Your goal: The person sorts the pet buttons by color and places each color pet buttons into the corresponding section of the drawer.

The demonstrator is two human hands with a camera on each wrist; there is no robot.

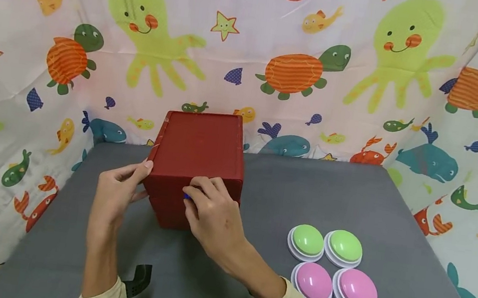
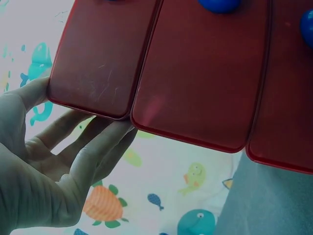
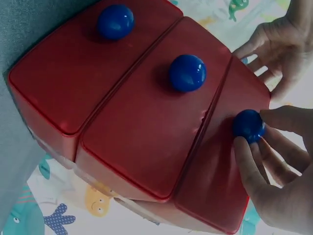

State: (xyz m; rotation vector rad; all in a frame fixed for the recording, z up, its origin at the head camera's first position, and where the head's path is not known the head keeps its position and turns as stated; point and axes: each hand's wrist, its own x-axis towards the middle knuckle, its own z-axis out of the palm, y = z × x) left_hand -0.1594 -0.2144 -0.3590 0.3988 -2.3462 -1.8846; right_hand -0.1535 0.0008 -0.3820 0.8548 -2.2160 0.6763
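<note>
A dark red box of three drawers [image 1: 199, 144] stands on the grey table. Each drawer front carries a round blue knob, seen in the right wrist view: the lowest knob [image 3: 115, 22], the middle knob [image 3: 188, 73] and the top knob [image 3: 248, 126]. My right hand [image 1: 217, 219] pinches the top knob between thumb and fingers, hiding most of it in the head view. At the box's upper left corner, my left hand [image 1: 117, 193] grips the edge, thumb on top and fingers along the side [image 2: 100, 142].
To the right sit two green dome buttons [image 1: 307, 239] and two pink dome buttons [image 1: 314, 282] on white bases. A patterned curtain [image 1: 242, 59] hangs behind the grey table [image 1: 306, 188]. Near my left sleeve is a black curved object [image 1: 141, 277], apparently worn on the wrist.
</note>
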